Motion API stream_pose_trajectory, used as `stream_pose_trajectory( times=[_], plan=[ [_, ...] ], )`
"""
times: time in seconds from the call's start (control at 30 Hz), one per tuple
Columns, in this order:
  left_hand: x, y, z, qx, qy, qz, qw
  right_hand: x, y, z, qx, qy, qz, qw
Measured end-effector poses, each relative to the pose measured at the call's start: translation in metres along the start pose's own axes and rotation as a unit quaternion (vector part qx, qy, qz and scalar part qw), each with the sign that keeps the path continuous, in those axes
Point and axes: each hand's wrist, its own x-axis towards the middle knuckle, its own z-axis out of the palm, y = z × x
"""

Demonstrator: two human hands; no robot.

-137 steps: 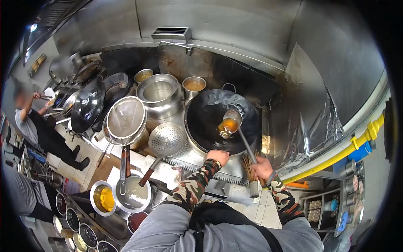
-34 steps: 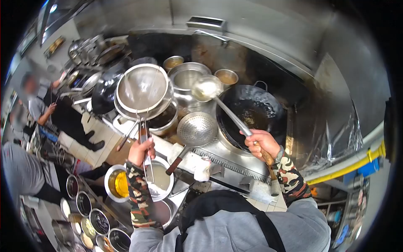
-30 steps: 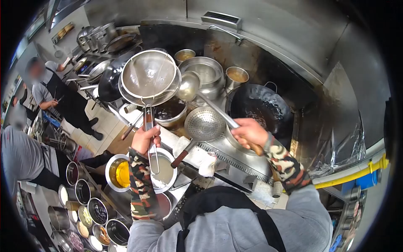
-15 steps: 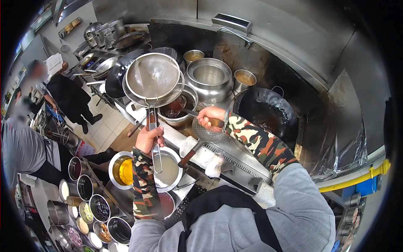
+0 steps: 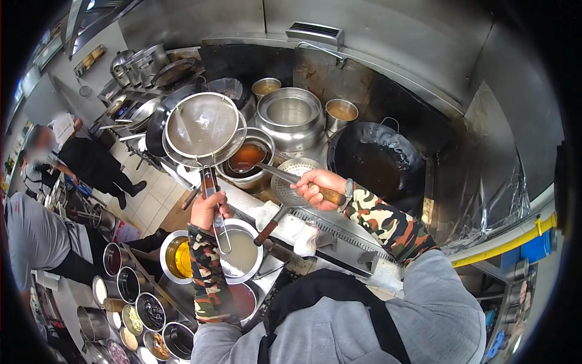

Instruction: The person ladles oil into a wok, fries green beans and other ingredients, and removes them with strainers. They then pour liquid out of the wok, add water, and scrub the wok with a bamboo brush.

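Note:
My left hand [image 5: 209, 210] is closed round the handle of a round fine-mesh strainer [image 5: 202, 126], which is raised over the stove's left side. A second rim shows just beneath it, perhaps another strainer. My right hand [image 5: 321, 189] grips the wooden handle of a ladle [image 5: 285, 176]. Reddish-brown liquid fills the ladle's bowl, over a metal pot [image 5: 267, 141] to the right of the strainer. Below the ladle's shaft lies a perforated skimmer [image 5: 283, 193] with a wooden handle.
A large wok [image 5: 376, 161] sits at the right, with dark residue inside. Behind the ladle stands a wide steel pot [image 5: 291, 141]. Bowls of yellow oil [image 5: 183, 258] and cloudy liquid [image 5: 239, 252] are near my left forearm. Several ingredient tins and other people are at the left.
The ladle's bowl, dark and low in the pot before, now shows full of brown liquid. My right hand has shifted right and slightly down; the strainer remains held up.

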Motion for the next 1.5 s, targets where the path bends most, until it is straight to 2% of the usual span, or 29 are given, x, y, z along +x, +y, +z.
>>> stream_pose_trajectory(
  times=[0.2,0.5,0.57,0.7,0.77,0.87,0.97,1.0,1.07,1.1,1.13,1.17,1.2,1.23,1.27,1.3,1.33,1.37,1.43,1.47,1.5],
  plan=[
    [-0.002,-0.001,-0.003,0.015,-0.005,0.002,1.0,-0.032,0.009,0.0,0.024,-0.071,-0.004,0.997],
    [0.003,-0.011,0.002,0.021,-0.003,-0.005,1.0,-0.093,0.028,-0.022,0.068,-0.072,-0.034,0.994],
    [0.01,-0.022,0.0,0.038,-0.029,-0.016,0.999,-0.111,0.036,-0.03,0.102,-0.06,-0.061,0.991],
    [0.015,-0.048,0.014,0.062,-0.025,-0.023,0.998,-0.148,0.049,-0.058,0.079,-0.056,-0.095,0.991],
    [0.027,-0.077,0.007,0.042,-0.039,-0.026,0.998,-0.168,0.058,-0.075,0.107,-0.048,-0.113,0.987],
    [0.047,-0.109,-0.009,-0.056,-0.053,-0.13,0.989,-0.201,0.071,-0.086,0.133,-0.018,-0.15,0.98],
    [0.048,-0.121,-0.007,-0.067,-0.003,-0.129,0.989,-0.222,0.078,-0.117,0.161,0.001,-0.162,0.974],
    [0.049,-0.122,-0.01,-0.086,0.004,-0.125,0.988,-0.225,0.08,-0.127,0.161,0.033,-0.175,0.971],
    [0.048,-0.118,-0.012,-0.135,-0.031,-0.107,0.985,-0.224,0.081,-0.15,0.128,0.115,-0.197,0.965],
    [0.046,-0.114,-0.012,-0.155,-0.046,-0.108,0.981,-0.22,0.084,-0.159,0.13,0.117,-0.2,0.964],
    [0.044,-0.11,-0.012,-0.169,-0.062,-0.113,0.977,-0.215,0.087,-0.163,-0.008,0.232,-0.233,0.944],
    [0.041,-0.108,-0.01,-0.188,-0.047,-0.139,0.971,-0.21,0.09,-0.169,-0.146,0.339,-0.257,0.893],
    [0.038,-0.105,-0.008,-0.178,-0.042,-0.164,0.969,-0.208,0.093,-0.18,-0.211,0.398,-0.252,0.857],
    [0.033,-0.099,-0.003,-0.167,-0.036,-0.189,0.967,-0.207,0.097,-0.195,-0.208,0.398,-0.252,0.857],
    [0.037,-0.1,-0.004,-0.165,-0.035,-0.191,0.967,-0.208,0.1,-0.208,-0.361,0.459,-0.267,0.767],
    [0.043,-0.102,-0.007,-0.179,-0.053,-0.208,0.96,-0.208,0.103,-0.22,-0.501,0.504,-0.272,0.649],
    [0.047,-0.103,-0.011,-0.192,-0.071,-0.227,0.952,-0.21,0.107,-0.208,-0.609,0.491,-0.38,0.494],
    [0.051,-0.101,-0.016,-0.232,-0.111,-0.255,0.932,-0.212,0.108,-0.186,-0.606,0.492,-0.379,0.497],
    [0.055,-0.097,-0.019,-0.147,-0.084,-0.22,0.961,-0.21,0.106,-0.147,-0.605,0.6,-0.291,0.435],
    [0.05,-0.088,-0.014,-0.143,-0.084,-0.222,0.961,-0.203,0.104,-0.142,-0.633,0.578,-0.352,0.376],
    [0.042,-0.079,-0.008,-0.096,-0.062,-0.198,0.974,-0.2,0.1,-0.132,-0.631,0.578,-0.352,0.379]
  ],
)
